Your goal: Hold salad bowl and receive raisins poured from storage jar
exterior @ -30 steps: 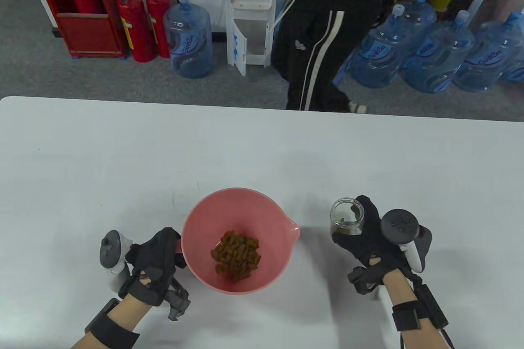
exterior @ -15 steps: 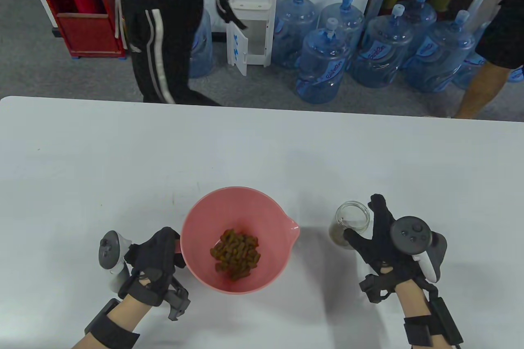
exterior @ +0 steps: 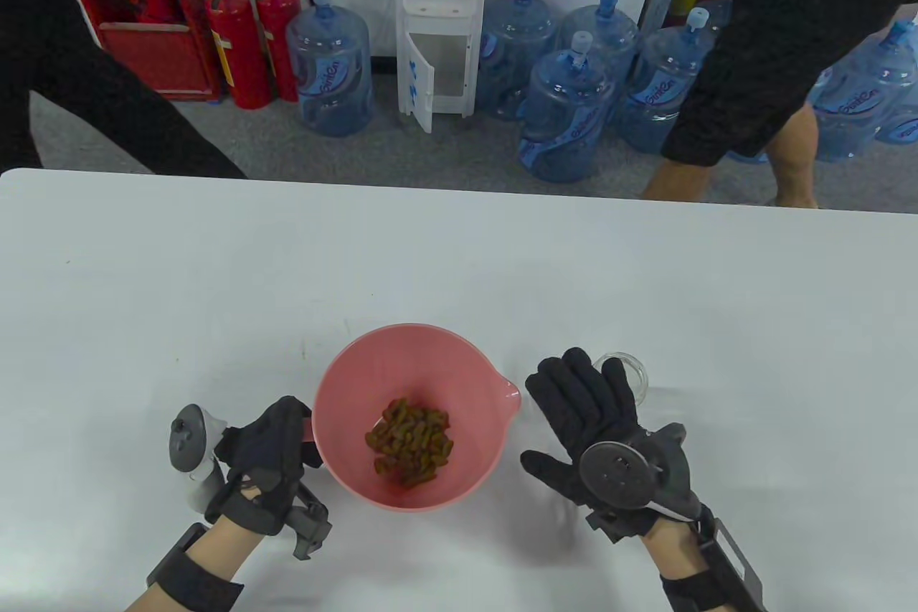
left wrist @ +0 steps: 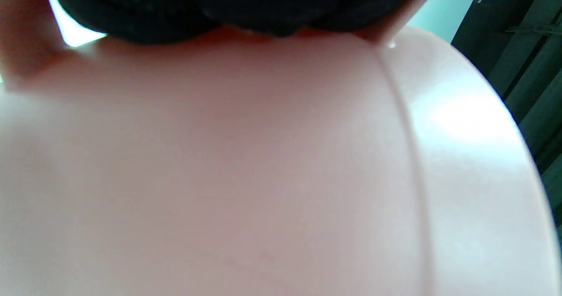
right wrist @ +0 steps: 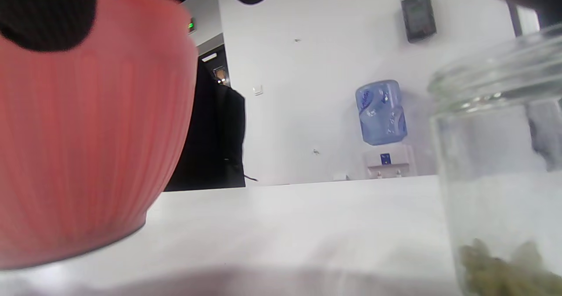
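A pink salad bowl (exterior: 344,382) with a pile of raisins (exterior: 410,441) in it stands on the white table. My left hand (exterior: 276,443) grips the bowl's left rim; the bowl's outer wall (left wrist: 263,164) fills the left wrist view. A clear glass storage jar (exterior: 631,369) stands upright to the right of the bowl, partly hidden behind my right hand (exterior: 588,411). That hand is open and flat, fingers spread, between bowl and jar, holding nothing. The right wrist view shows the jar (right wrist: 500,164) with a few raisins (right wrist: 505,274) at its bottom, and the bowl (right wrist: 88,133).
The white table (exterior: 459,260) stretches far behind the bowl. People walk past beyond its far edge, among water bottles (exterior: 566,110), a dispenser (exterior: 437,16) and fire extinguishers (exterior: 240,41).
My right hand let go of the jar and moved left, now open and flat between jar and bowl. The jar stands on the table. My left hand kept its grip on the bowl.
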Demonstrator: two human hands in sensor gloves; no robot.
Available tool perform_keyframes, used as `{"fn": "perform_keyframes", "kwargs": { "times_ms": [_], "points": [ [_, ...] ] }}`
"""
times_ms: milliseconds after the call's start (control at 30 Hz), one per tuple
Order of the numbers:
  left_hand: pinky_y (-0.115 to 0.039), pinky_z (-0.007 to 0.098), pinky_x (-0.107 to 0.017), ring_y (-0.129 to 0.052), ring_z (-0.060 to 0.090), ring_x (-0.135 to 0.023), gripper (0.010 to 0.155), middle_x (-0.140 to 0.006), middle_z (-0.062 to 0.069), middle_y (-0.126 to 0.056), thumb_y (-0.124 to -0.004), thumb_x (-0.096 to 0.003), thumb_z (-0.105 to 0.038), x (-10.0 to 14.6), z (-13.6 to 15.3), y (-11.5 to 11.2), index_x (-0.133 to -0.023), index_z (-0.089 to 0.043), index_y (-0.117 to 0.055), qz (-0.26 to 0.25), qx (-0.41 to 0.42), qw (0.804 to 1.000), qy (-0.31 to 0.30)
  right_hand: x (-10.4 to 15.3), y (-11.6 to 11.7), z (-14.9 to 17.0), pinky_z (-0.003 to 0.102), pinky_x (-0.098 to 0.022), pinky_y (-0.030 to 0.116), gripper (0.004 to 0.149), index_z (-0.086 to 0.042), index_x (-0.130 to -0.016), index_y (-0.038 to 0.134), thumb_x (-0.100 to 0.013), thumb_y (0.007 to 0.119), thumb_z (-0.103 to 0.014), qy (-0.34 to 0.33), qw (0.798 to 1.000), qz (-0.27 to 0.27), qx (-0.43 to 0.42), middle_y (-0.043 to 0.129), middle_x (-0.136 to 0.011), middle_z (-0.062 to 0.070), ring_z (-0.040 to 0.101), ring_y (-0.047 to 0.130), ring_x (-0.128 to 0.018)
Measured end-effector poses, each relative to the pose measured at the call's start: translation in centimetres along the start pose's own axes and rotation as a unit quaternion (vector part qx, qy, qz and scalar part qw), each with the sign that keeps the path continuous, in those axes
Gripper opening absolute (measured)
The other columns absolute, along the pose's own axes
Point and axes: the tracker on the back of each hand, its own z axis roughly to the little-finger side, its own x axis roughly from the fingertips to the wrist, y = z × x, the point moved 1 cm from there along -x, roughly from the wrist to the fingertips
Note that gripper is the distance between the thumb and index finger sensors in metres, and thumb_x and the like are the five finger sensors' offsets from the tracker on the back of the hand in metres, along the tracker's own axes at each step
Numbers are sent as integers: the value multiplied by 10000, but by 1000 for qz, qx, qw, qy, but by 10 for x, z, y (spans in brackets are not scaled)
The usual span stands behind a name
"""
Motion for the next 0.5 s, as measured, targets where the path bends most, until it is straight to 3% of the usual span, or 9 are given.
{"fn": "perform_keyframes", "kwargs": {
  "times_ms": [500],
  "points": [
    [-701,568,-502,-887,362,-309,487,-279,21,-877,-560,-426,-542,-1,1,1,-414,-156,-857,2,-3,1000,2,15,-1,2,574,-783,188,900,-399,-1032,246,-323,708,-705,10,999,22,-22,277,-1136,-74,238,287,-1105]
  ]
}}
